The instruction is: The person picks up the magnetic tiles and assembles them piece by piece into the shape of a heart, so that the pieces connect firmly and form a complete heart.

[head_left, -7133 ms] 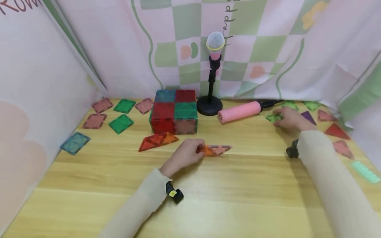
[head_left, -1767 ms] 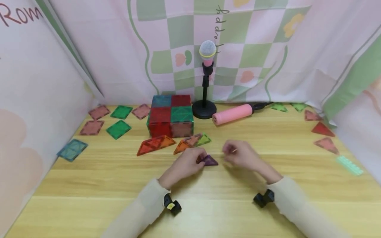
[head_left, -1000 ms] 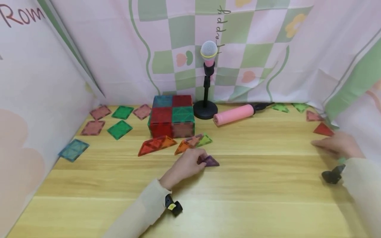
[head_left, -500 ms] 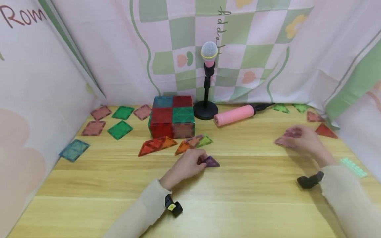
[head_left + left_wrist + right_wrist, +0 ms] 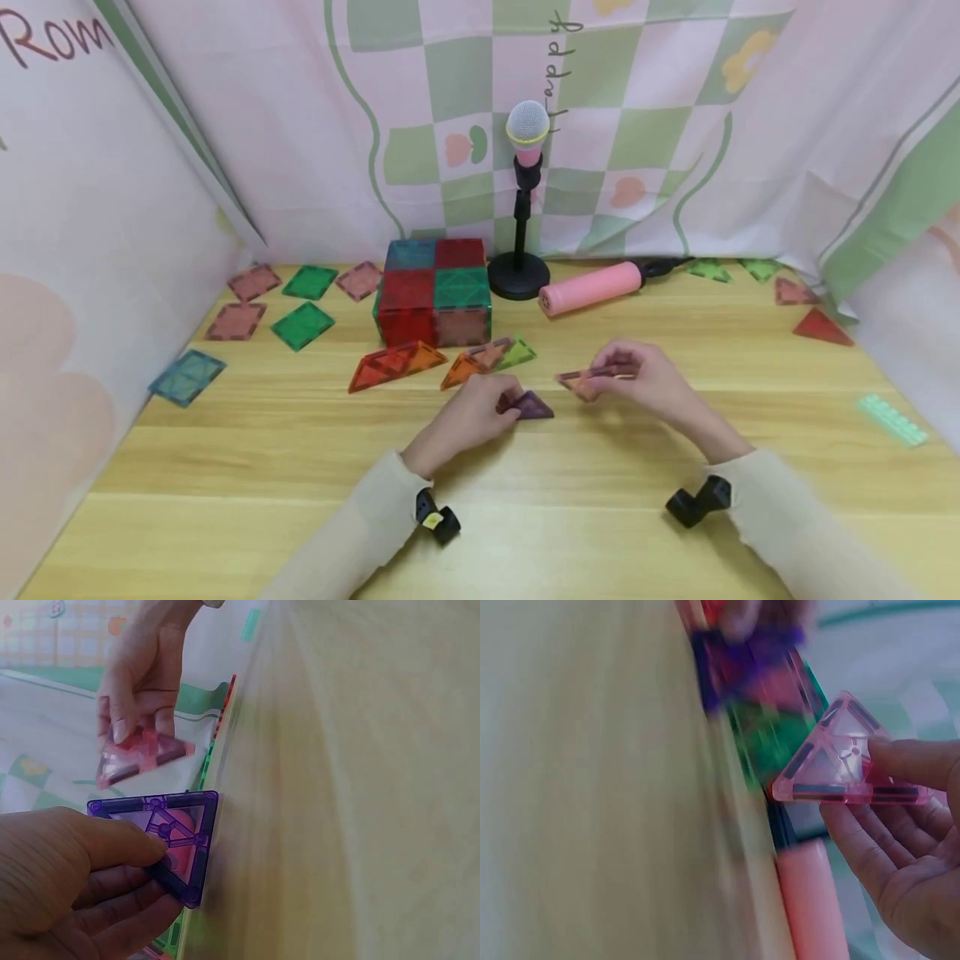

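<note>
A purple triangular magnetic tile [image 5: 204,859] stands upright on the wooden table, pinched between thumb and fingers of my left hand [image 5: 471,408]. To its right, my right hand [image 5: 647,379] pinches a pink triangular magnetic tile [image 5: 817,776] above the table, a corner pointing toward the purple one. Just behind the left hand stands a short row of triangle tiles in orange, pink and light green [image 5: 517,353]. Left of that row is another in red and orange [image 5: 390,367]. Both rows sit in front of a box built of square tiles [image 5: 408,292], red, green, blue and pink.
Several loose square tiles [image 5: 302,326] lie at the back left. A pink pump-like cylinder [image 5: 592,289] and a microphone on a stand [image 5: 519,275] are at the back. At the right are a red triangle tile [image 5: 822,328], a mint studded strip [image 5: 892,420] and light green tiles [image 5: 708,269].
My right hand reached to the right side, picked up the pink triangle tile and carried it left toward the purple one. The left hand has kept its pinch on the purple tile this past second.
</note>
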The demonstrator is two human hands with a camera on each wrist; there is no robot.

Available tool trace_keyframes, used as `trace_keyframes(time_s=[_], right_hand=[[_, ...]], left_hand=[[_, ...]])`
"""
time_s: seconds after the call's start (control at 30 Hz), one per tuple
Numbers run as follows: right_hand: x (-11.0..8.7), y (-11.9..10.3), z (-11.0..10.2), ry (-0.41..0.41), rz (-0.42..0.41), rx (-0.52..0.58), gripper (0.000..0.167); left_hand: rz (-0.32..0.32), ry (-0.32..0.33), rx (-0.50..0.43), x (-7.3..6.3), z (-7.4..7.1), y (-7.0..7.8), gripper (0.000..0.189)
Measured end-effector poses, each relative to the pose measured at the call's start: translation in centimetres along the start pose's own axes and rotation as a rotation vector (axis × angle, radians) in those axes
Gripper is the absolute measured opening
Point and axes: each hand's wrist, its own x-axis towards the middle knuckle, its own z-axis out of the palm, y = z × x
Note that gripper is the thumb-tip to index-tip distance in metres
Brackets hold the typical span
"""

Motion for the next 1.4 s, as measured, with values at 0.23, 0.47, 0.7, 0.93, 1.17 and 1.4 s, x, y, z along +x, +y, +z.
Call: trace_keyframes(time_s=[0.23, 0.47, 0.7, 0.93, 1.17, 1.4], right_hand=[[0.3, -0.6, 3.3, -0.072, -0.019, 0.06, 0.013], [0.6, -0.7, 3.7, -0.1, -0.038, 0.053, 0.011], [1.0, -0.1, 3.1, -0.166, -0.061, 0.046, 0.016], [0.6, 3.0, -2.7, -0.141, -0.019, -0.018, 0.026], [1.6, 8.7, -13.4, 0.133, 0.191, -0.364, 0.041], [-0.3, 13.2, -21.4, 0.249, 0.361, -0.596, 0.044]], left_hand=[[0.004, 0.006, 0.027, 0.2, -0.1, -0.2, 0.007], [-0.015, 0.016, 0.047, 0.3, -0.3, 0.1, 0.009], [-0.03, 0.049, 0.032, 1.0, -0.2, 0.9, 0.008], [-0.035, 0.049, 0.071, 1.3, 0.1, 1.0, 0.009], [-0.051, 0.054, 0.085, 1.5, 0.4, 1.0, 0.009], [-0.06, 0.032, 0.055, 1.5, 0.7, 1.2, 0.008]])
